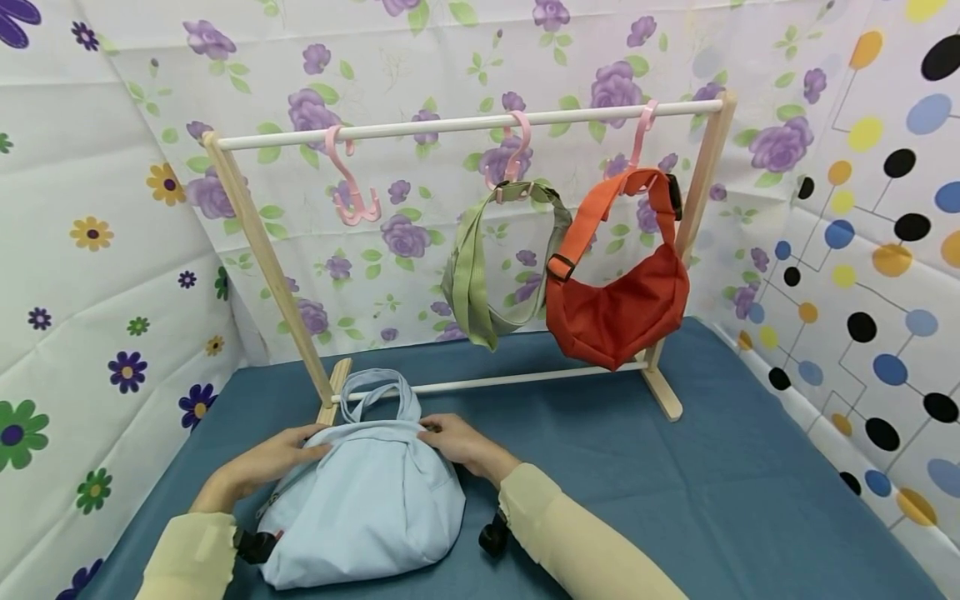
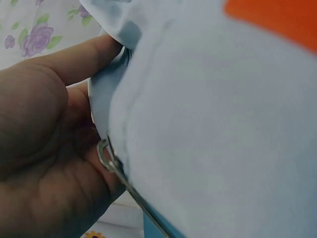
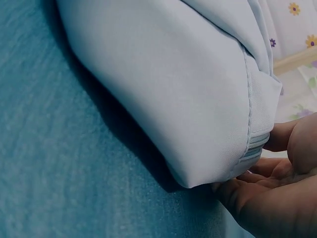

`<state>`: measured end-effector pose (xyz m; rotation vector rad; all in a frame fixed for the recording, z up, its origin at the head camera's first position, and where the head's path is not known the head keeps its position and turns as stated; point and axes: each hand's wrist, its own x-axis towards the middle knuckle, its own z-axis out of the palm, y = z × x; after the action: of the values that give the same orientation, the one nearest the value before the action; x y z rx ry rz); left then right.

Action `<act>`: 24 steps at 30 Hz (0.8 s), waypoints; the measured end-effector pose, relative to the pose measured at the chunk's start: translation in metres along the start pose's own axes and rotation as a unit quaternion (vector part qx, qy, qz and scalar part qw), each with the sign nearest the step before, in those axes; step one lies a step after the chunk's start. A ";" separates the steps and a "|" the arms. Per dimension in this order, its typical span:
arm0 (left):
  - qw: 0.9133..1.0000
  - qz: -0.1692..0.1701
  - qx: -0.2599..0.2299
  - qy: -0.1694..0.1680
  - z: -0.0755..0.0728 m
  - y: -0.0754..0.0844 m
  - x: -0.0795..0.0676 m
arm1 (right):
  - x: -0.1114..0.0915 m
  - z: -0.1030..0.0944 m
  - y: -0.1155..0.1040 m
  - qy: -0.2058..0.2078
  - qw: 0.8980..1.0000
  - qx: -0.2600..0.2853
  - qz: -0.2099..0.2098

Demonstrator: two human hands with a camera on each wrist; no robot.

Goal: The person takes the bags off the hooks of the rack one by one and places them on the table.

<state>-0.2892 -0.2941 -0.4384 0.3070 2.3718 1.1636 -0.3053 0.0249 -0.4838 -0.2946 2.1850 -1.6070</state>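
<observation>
A light blue handbag [image 1: 367, 508] with a pair of loop handles [image 1: 408, 404] sits upright on the blue cloth. My left hand [image 1: 270, 460] grips its upper left edge, thumb in front and fingers behind. Close to those fingers, the left wrist view shows a metal zipper pull [image 2: 104, 154]. On the opposite upper corner, my right hand [image 1: 468, 446] pinches the fabric between thumb and fingers. The right wrist view shows that grip at the zipped end of the bag [image 3: 198, 99]; some fingertips are hidden behind it.
Behind the bag stands a wooden rack with a white rail [image 1: 450, 125]. A bare pink hook [image 1: 352, 187] hangs at left. Other hooks carry a green strapped bag [image 1: 472, 283] and a red-orange shoulder bag [image 1: 618, 312]. Patterned cloth walls [image 1: 112, 292] surround the blue surface [image 1: 750, 500].
</observation>
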 end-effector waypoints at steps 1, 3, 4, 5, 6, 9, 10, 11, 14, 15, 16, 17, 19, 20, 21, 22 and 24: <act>1.000 0.001 0.004 0.002 0.000 0.000 0.000 | 0.000 0.000 -0.001 0.000 1.000 -0.007 -0.003; 1.000 0.004 0.010 0.006 0.000 0.001 -0.001 | -0.001 0.002 -0.001 0.002 1.000 -0.018 -0.007; 1.000 0.008 0.018 0.005 0.000 0.001 -0.001 | -0.001 0.002 -0.001 0.002 1.000 -0.024 -0.010; 1.000 0.011 0.024 0.006 0.000 0.001 -0.001 | -0.001 0.003 -0.001 0.004 0.999 -0.032 -0.013; 0.999 0.014 0.029 0.006 -0.001 0.001 -0.001 | -0.001 0.003 -0.002 0.006 0.999 -0.038 -0.015; 0.999 0.018 0.045 0.004 -0.002 0.000 0.000 | -0.002 0.004 -0.003 0.012 0.998 -0.061 -0.022; 0.998 0.022 0.055 0.002 -0.003 0.000 0.001 | -0.002 0.005 -0.003 0.015 0.997 -0.070 -0.025; 0.998 0.019 0.057 0.001 -0.003 -0.001 0.003 | -0.002 0.005 -0.004 0.017 0.996 -0.078 -0.026; 0.998 0.009 0.067 -0.001 -0.004 -0.005 0.007 | -0.004 0.006 -0.006 0.022 0.995 -0.096 -0.027; 0.998 0.009 0.070 -0.004 -0.005 -0.007 0.008 | -0.004 0.006 -0.006 0.023 0.994 -0.100 -0.026; 0.997 0.013 0.074 -0.006 -0.005 -0.007 0.009 | -0.004 0.006 -0.007 0.023 0.994 -0.103 -0.025; 0.997 0.014 0.074 -0.006 -0.005 -0.008 0.009 | -0.005 0.007 -0.007 0.023 0.994 -0.103 -0.024; 0.997 0.020 0.073 -0.006 -0.005 -0.007 0.008 | -0.005 0.007 -0.009 0.022 0.994 -0.108 -0.023; 0.997 0.024 0.072 -0.006 -0.005 -0.007 0.007 | -0.006 0.007 -0.009 0.022 0.993 -0.112 -0.022; 0.997 0.028 0.071 -0.007 -0.005 -0.006 0.006 | -0.005 0.008 -0.010 0.021 0.993 -0.114 -0.021; 0.997 0.030 0.071 -0.005 -0.005 -0.005 0.006 | -0.006 0.008 -0.010 0.022 0.993 -0.117 -0.021; 0.998 0.025 0.063 -0.001 -0.004 -0.004 0.005 | -0.005 0.008 -0.010 0.022 0.992 -0.119 -0.020</act>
<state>-0.2954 -0.2973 -0.4410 0.4109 2.4541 1.0357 -0.2980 0.0171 -0.4755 -0.3763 2.4216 -1.3849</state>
